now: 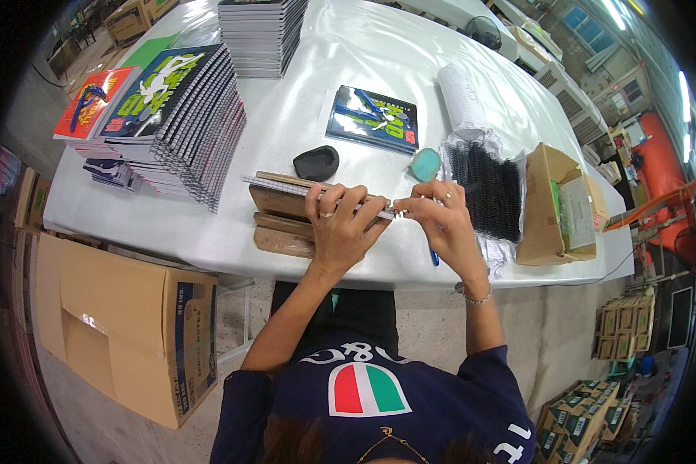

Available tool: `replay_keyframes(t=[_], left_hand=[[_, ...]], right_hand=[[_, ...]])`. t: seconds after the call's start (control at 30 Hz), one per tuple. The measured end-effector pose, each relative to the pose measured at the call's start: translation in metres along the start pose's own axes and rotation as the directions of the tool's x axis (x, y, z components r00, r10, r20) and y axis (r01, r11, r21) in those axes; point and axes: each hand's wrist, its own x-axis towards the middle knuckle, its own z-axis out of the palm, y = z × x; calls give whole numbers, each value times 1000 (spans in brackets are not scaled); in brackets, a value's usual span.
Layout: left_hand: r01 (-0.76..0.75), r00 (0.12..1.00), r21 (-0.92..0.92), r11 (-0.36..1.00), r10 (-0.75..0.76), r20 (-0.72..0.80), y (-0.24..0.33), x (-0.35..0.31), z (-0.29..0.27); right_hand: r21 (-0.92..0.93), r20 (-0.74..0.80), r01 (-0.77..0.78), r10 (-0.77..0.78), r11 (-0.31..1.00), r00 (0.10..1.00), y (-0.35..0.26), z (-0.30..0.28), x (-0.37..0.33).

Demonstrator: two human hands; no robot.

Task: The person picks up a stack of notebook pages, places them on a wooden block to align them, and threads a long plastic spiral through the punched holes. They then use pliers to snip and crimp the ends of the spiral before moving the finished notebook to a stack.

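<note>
My left hand (349,230) is closed around a thin sheaf of white paper (274,184), held on edge along a brown wooden stand (282,203) near the table's front. At the right end of that sheaf, the fingertips of my right hand (445,220) pinch together over a small metallic piece. Too little of the piece shows to name it. Under the right hand lies a blue pen (434,257). Beyond the hands sit a black oval dish (315,163) and a teal lump (424,165). A spiral notebook (373,120) with a dark green-lettered cover lies flat farther back.
Tall stacks of spiral notebooks (197,131) stand at the left and far left (261,39). Right of the hands lie a heap of black binding coils (483,189), a white wrapped roll (462,99) and an open cardboard box (545,209). A large carton (124,325) stands below left.
</note>
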Motion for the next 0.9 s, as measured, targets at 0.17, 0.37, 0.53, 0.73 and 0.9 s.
replay_keyframes(t=[0.17,0.37,0.53,0.73,0.9], left_hand=[[-48,995,33,998,50,-83,-5,-12,9],[-52,993,45,998,56,-104,-8,-16,10],[-73,997,66,995,73,9,-4,3,-1],[-115,989,118,986,103,101,-6,20,-7],[-89,991,88,992,79,103,-4,23,-5]], right_hand=[[-91,0,91,-91,992,996,-3,-1,-1],[-106,37,146,-143,984,989,-6,-4,0],[39,4,36,-36,999,999,-1,2,-10],[178,33,-97,93,979,995,0,4,-3],[307,4,-142,148,941,989,5,7,0]])
